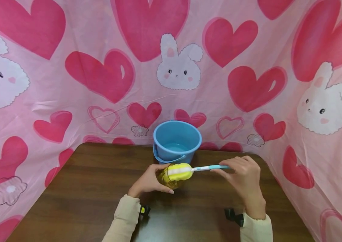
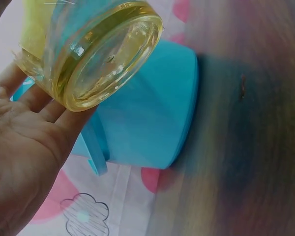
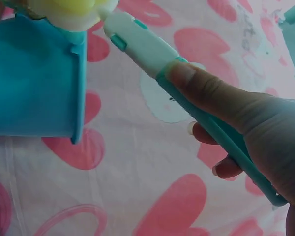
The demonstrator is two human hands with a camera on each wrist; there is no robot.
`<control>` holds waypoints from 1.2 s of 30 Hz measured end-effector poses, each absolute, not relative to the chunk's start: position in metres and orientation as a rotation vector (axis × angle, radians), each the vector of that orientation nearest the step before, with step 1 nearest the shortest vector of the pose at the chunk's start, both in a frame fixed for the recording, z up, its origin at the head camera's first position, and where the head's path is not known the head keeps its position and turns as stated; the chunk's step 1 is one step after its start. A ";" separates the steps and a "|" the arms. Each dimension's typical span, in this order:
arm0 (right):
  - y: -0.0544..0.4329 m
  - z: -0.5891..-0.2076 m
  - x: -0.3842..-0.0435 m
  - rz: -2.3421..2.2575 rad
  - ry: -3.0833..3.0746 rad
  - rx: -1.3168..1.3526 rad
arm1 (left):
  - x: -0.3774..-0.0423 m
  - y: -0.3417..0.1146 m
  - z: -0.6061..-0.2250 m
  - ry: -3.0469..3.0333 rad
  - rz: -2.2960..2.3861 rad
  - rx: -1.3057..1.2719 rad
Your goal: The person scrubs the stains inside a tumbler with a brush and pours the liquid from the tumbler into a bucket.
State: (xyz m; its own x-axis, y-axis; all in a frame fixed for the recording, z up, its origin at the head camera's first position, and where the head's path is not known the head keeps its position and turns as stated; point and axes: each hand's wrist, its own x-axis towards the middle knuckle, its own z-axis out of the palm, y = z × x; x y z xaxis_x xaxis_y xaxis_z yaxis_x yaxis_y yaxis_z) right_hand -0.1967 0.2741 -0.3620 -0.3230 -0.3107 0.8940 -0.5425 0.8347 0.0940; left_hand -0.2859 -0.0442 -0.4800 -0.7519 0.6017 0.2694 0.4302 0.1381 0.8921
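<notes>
My left hand [image 1: 150, 179] grips an amber glass cup [image 1: 162, 178] that is tipped with its mouth toward the right. In the left wrist view the thick round glass base [image 2: 113, 61] faces the camera. My right hand [image 1: 243, 176] holds the teal and white handle [image 3: 142, 42] of a sponge bottle brush, thumb along its upper side. The brush's yellow and white sponge head [image 1: 183, 171] sits partly inside the cup's mouth, the rest sticking out. Both are held above the table, in front of a blue bucket [image 1: 195, 148].
The blue bucket stands at the back of the dark wooden table [image 1: 98, 188], its handle hanging down on the near side. Some water seems to lie in its bottom. A pink cloth [image 1: 104, 33] with hearts and rabbits hangs behind and at both sides.
</notes>
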 end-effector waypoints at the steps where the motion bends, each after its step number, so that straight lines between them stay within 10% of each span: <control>1: 0.274 -0.363 -0.198 0.270 -1.935 0.639 | -0.285 -0.044 -0.479 2.248 1.679 1.029; 36: 0.267 -0.366 -0.191 0.261 -2.129 0.579 | -0.283 -0.040 -0.481 2.390 1.562 1.003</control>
